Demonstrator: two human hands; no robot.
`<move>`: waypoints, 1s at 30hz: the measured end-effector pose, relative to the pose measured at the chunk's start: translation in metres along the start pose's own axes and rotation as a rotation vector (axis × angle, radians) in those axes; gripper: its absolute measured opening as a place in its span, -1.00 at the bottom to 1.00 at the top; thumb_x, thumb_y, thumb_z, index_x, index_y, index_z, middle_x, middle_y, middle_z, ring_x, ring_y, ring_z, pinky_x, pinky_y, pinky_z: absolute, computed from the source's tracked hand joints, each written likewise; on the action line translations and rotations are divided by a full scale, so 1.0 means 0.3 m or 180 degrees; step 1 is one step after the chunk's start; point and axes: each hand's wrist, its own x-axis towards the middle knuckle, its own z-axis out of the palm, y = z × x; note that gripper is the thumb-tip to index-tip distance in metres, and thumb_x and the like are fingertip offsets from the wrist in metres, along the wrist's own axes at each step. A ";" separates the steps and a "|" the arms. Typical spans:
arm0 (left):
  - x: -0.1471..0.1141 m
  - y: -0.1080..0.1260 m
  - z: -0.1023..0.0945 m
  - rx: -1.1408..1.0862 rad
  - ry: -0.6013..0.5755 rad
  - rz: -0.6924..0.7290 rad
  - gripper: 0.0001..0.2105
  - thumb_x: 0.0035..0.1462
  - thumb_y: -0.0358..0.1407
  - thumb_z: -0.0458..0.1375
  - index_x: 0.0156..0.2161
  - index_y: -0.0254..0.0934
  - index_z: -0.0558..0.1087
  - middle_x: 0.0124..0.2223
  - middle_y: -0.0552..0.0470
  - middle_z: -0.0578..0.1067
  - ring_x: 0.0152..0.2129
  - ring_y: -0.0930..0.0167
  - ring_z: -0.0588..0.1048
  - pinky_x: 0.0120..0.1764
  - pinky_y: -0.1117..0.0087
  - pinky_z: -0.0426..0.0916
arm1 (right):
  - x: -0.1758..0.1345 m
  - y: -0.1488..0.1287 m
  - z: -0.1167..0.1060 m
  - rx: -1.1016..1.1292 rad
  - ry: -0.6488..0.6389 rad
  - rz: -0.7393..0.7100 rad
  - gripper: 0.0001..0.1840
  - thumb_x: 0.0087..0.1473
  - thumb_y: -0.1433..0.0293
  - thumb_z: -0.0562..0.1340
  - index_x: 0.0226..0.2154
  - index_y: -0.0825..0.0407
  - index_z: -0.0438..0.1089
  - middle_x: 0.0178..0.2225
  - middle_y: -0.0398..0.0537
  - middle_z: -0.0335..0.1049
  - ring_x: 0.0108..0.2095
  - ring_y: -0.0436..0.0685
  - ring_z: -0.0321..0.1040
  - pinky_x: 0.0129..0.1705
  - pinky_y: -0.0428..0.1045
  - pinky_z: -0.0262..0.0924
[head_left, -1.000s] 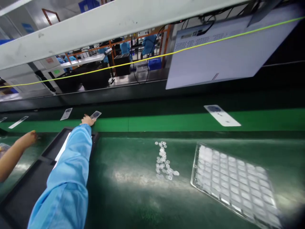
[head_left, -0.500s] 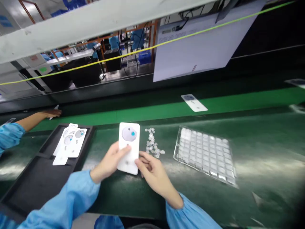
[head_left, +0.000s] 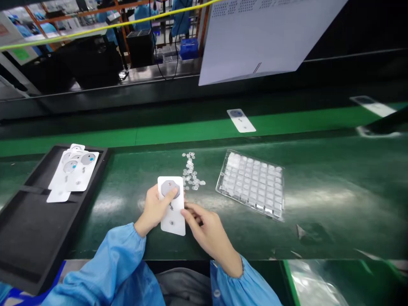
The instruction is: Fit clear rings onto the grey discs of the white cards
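A white rectangular panel [head_left: 172, 219] with rounded corners and a grey octagonal patch near its top is held upright between both hands. My left hand [head_left: 157, 208] grips its left side, the thumb lying across the grey patch. At the lower right edge, my right hand [head_left: 207, 229] pinches the panel between thumb and curled fingers. Small clear round discs [head_left: 190, 172] lie loose in a cluster just beyond the hands. To their right sits a clear plastic tray [head_left: 219, 187] with rows of filled pockets.
On the left, a black tray [head_left: 28, 238] carries a pile of similar white panels [head_left: 83, 174]. Behind the work surface runs a green conveyor belt [head_left: 178, 129] with two more panels [head_left: 242, 122] on it. A white sheet [head_left: 255, 46] hangs above.
My view has tilted downward. My left thumb has moved up the panel onto the grey patch, covering the blue dot. The other person's arm at the left has gone out of view.
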 end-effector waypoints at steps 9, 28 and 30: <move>-0.003 -0.014 -0.012 0.0885 -0.0015 0.0390 -0.70 0.14 -0.12 0.33 -0.25 -0.38 0.58 -0.37 -0.02 0.58 -0.49 0.42 0.47 -0.44 0.48 0.33 | 0.075 0.010 -0.015 -0.1479 0.0532 -0.1276 -0.59 0.36 0.50 0.11 0.18 -0.07 0.41 -0.15 0.06 0.51 -0.20 0.13 0.52 -0.18 -0.01 0.47; -0.024 -0.008 -0.025 0.0330 -0.0452 -0.0016 -0.62 0.25 0.00 0.19 -0.27 -0.34 0.54 -0.42 0.02 0.51 -0.54 0.45 0.40 -0.48 0.48 0.28 | 0.124 -0.020 -0.057 -0.1408 0.0281 -0.1231 -0.84 0.34 0.45 0.19 -0.18 0.00 0.50 -0.26 -0.01 0.54 -0.31 0.08 0.50 -0.33 -0.04 0.40; -0.022 -0.015 -0.027 0.0197 -0.0445 -0.0164 -0.62 0.23 0.01 0.21 -0.26 -0.34 0.54 -0.41 0.01 0.53 -0.54 0.43 0.43 -0.48 0.47 0.31 | 0.121 -0.030 -0.050 -0.0755 0.0522 -0.0937 -0.88 0.31 0.44 0.21 -0.24 0.01 0.48 -0.30 -0.02 0.50 -0.37 0.07 0.46 -0.43 -0.05 0.37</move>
